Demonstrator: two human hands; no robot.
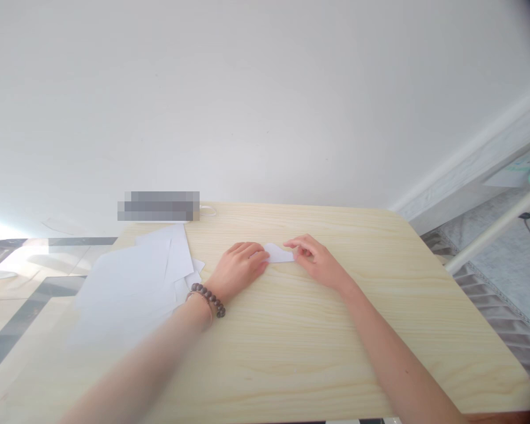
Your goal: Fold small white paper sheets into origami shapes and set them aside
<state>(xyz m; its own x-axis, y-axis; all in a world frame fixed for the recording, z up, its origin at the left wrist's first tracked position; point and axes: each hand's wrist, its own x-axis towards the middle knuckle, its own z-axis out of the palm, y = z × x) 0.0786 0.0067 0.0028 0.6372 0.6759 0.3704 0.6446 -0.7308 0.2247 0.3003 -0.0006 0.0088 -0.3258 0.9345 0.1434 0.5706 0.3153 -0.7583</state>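
Observation:
A small piece of folded white paper (279,253) lies on the wooden table, with a slanted upper edge and a straight lower edge. My left hand (242,266) is closed on its left end, the fingers bent and covering that part. At the other end, the thumb of my right hand (317,260) touches the right corner. My right index finger reaches out just above the paper, and the other fingers are curled. Dark beads (209,297) and a thin bangle circle my left wrist.
Loose sheets of white paper (128,277) overlap on the left of the table (291,353). A blurred-out object (159,206) stands at the back left, with a white cable loop (209,210) beside it. The wall (265,106) rises behind. A pale pole (494,227) slants at right.

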